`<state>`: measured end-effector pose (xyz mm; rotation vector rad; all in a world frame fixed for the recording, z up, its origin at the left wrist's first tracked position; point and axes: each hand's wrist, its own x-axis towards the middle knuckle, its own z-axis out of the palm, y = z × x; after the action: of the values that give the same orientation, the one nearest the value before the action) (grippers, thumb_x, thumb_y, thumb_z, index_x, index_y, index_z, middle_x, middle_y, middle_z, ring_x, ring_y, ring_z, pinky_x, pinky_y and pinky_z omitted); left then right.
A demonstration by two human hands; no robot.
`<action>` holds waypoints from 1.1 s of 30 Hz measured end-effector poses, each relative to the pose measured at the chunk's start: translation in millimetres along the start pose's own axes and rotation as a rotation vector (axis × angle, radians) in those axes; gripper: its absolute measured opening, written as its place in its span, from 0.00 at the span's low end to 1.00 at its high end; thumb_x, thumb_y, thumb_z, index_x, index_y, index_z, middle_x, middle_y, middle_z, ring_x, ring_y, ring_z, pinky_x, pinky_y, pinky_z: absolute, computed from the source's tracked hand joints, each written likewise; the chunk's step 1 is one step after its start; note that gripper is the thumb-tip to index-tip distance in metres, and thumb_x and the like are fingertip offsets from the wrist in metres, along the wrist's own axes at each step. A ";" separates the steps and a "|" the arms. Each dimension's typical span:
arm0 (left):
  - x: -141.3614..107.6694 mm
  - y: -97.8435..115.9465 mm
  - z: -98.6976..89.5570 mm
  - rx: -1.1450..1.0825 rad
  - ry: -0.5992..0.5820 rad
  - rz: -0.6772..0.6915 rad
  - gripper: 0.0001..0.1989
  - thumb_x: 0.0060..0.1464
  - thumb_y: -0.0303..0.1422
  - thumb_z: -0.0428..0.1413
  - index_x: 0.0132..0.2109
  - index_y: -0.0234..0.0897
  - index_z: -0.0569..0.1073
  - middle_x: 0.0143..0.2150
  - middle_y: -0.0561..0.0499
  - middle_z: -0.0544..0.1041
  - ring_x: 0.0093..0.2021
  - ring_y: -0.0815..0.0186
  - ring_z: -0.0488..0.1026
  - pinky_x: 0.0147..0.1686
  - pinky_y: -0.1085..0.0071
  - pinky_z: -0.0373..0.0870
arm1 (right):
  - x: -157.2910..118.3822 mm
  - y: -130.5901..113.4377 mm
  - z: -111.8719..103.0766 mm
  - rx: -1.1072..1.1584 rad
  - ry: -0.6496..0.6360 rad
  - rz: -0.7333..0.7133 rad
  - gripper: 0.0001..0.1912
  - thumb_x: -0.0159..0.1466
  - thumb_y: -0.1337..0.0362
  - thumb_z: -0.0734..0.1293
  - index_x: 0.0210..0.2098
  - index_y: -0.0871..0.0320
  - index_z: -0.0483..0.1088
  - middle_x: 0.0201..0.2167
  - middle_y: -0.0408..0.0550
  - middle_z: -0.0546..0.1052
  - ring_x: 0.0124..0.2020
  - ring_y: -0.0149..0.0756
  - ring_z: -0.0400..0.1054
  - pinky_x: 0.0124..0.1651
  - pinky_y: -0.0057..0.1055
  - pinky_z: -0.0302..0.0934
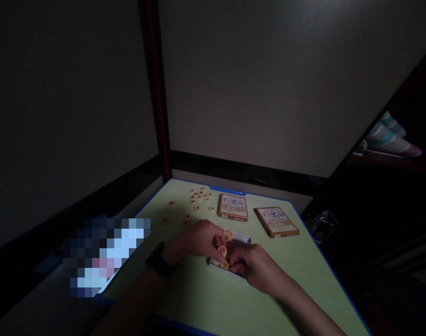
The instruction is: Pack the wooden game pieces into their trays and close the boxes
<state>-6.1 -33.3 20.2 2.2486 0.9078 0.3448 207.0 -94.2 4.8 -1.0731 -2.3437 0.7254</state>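
Note:
My left hand (205,239), with a dark watch (161,260) on its wrist, reaches over a shallow white box (244,238). Its thumb and fingers pinch a round Chinese chess piece (222,251) with a red character. From the right, my right hand (252,265) has its fingers curled down inside the same box; what they grip, if anything, is hidden. More chess pieces (229,234) lie in the box, partly covered by both hands. Beyond my left hand, several loose chess pieces (199,196) are scattered on the light green table (185,298).
Two flat printed boxes, one near the back (233,207) and one farther right (276,221), lie on the table. A pixelated bright object (111,256) is at the left edge. Walls stand behind and left; striped fabric (391,135) is on a shelf at right.

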 end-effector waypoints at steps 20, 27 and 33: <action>9.4 3.4 17.2 -0.022 0.031 0.214 0.10 0.42 0.36 0.69 0.30 0.37 0.79 0.28 0.56 0.72 0.30 0.71 0.68 0.29 0.75 0.59 | 8.0 12.9 8.1 0.678 0.132 0.358 0.24 0.48 0.49 0.79 0.27 0.58 0.65 0.22 0.41 0.73 0.22 0.27 0.65 0.23 0.24 0.57; 3.2 5.4 3.8 -0.036 0.056 0.057 0.18 0.35 0.39 0.71 0.33 0.37 0.76 0.29 0.57 0.74 0.30 0.70 0.69 0.28 0.75 0.58 | 7.7 8.3 9.9 0.701 0.097 0.486 0.27 0.47 0.45 0.76 0.27 0.55 0.60 0.19 0.38 0.70 0.17 0.29 0.62 0.13 0.23 0.53; -9.2 -4.0 -12.1 0.010 -0.081 -0.149 0.19 0.32 0.43 0.71 0.26 0.37 0.72 0.23 0.61 0.72 0.24 0.72 0.64 0.25 0.75 0.54 | 6.1 7.0 16.7 0.399 0.085 0.481 0.14 0.55 0.63 0.71 0.24 0.56 0.59 0.18 0.38 0.68 0.19 0.27 0.58 0.20 0.24 0.48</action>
<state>-20.4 -31.6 26.5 2.1723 1.0280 0.1803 197.2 -90.0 -11.1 -1.4516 -1.7696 1.2293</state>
